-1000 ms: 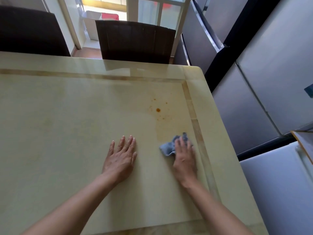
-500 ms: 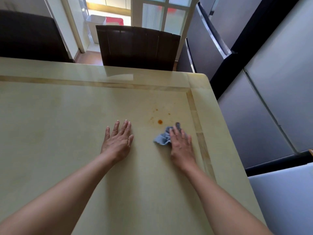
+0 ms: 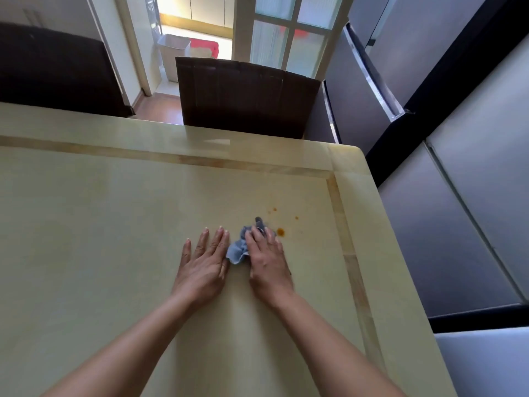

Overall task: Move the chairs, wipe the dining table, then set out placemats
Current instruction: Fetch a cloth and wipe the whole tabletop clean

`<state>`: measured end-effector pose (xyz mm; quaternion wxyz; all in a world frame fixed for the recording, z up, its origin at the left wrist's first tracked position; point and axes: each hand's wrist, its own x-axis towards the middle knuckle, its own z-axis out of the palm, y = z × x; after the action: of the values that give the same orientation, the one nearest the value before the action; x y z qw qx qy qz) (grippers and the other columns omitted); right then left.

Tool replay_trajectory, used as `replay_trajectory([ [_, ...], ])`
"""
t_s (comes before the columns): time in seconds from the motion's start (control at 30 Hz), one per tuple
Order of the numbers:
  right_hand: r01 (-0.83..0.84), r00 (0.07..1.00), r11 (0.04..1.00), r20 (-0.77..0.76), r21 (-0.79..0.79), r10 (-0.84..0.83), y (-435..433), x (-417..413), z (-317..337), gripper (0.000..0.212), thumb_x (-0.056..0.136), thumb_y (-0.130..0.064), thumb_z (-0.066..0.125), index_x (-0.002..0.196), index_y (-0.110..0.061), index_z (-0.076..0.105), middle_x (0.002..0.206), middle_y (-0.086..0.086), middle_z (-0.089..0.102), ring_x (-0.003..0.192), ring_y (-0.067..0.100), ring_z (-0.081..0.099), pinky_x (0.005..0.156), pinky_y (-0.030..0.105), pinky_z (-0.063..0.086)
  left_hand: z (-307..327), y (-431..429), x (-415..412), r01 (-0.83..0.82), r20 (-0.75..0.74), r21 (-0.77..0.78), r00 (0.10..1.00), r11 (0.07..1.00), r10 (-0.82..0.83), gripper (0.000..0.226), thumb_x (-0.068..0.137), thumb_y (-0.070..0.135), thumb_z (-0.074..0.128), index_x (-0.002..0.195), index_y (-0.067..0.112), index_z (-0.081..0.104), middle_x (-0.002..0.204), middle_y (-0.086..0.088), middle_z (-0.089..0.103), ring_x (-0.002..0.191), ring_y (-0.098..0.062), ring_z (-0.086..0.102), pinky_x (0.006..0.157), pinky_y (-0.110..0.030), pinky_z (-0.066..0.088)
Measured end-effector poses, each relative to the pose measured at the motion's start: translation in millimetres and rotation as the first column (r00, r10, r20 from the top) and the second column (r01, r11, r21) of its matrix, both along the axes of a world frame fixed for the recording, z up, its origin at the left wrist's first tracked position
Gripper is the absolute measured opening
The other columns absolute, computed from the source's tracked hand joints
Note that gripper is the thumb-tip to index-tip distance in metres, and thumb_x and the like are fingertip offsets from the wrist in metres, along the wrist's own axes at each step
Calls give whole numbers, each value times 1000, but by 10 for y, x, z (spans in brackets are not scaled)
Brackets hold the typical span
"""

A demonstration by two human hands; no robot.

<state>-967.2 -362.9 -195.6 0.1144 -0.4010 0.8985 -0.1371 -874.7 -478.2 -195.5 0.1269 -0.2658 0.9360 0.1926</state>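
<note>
The left hand (image 3: 204, 265) is being laid flat on the cream dining table (image 3: 86, 224), fingers straight, nothing held. Just beside it, a crumpled blue cloth (image 3: 239, 249) is being pressed down under the nearly straight fingers of the right hand (image 3: 267, 260). Beyond the cloth, orange spots (image 3: 280, 232) are being seen, and a dark chair (image 3: 246, 98) at the far edge.

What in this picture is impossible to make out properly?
Head view only:
- Blue cloth: mostly under the right hand, so its full shape is hidden.
- Near chair: seat and legs hidden behind the table.
- Second chair: cut off by the left edge.
- Red object in the background: too small to identify.
</note>
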Motion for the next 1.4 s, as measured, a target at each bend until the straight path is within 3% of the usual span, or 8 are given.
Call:
replay_trajectory([
  [0.17,-35,999,997,-10,75,35,-330,-437,58,66,91,-2,30,152,-19,12,160,-4,5,147,19,-4,117,37,-8,28,33,-4,-24,-26,-51,999,998,23,54,102,36,13,150,29,-13,156,15,-18,144,-9,-21,115,-38,-17],
  [0.27,86,996,991,-37,98,-82,-150,-742,58,68,90,-1,30,152,-20,9,160,-4,2,148,19,-3,117,38,-8,105,-42,-125,-12,-43,-118,999,993,7,54,102,34,12,150,27,-14,157,13,-18,143,-10,-22,115,-39,-17],
  [0.47,372,928,915,-83,158,-363,450,-1265,36,68,90,-1,26,152,-20,7,160,-4,0,147,19,-4,119,40,-6,173,-464,-672,-8,27,-31,1000,999,9,55,102,36,10,150,24,-13,157,10,-20,145,-14,-22,116,-40,-14],
  [0.63,506,858,852,-182,135,-481,226,-1228,-46,59,94,-5,26,151,-12,11,160,5,6,146,27,5,119,41,2,42,-503,-791,-37,40,-8,999,999,38,57,102,36,12,149,22,-15,157,9,-22,144,-16,-23,116,-43,-15],
  [0.83,181,980,982,-88,53,-176,-728,-1072,-15,64,91,-5,32,151,-16,14,160,3,8,147,25,2,119,38,-1,13,-553,-803,-34,29,11,999,999,34,58,101,39,12,149,23,-17,156,10,-24,143,-14,-25,116,-42,-16],
  [1.03,-5,999,996,-50,85,10,-1119,-1339,0,66,90,-1,31,151,-17,10,160,0,5,147,23,-1,120,39,-2,-8,-579,-826,-37,17,17,999,999,37,57,101,38,12,148,26,-19,155,13,-24,143,-12,-25,115,-40,-16],
  [1.27,380,925,916,-58,129,-376,-192,-2121,14,64,93,-6,28,152,-21,7,161,-1,1,148,21,-4,118,43,-3,28,-576,-816,-64,15,55,998,996,63,54,102,37,12,150,26,-13,157,12,-19,144,-11,-21,116,-38,-15],
  [1.4,444,895,886,-110,133,-432,-128,-2171,-37,60,96,-8,26,152,-17,9,160,2,1,147,24,-1,119,42,-1,93,-627,-1055,-56,-21,-11,998,998,56,55,102,36,10,150,23,-15,157,8,-20,145,-14,-21,117,-38,-14],
])
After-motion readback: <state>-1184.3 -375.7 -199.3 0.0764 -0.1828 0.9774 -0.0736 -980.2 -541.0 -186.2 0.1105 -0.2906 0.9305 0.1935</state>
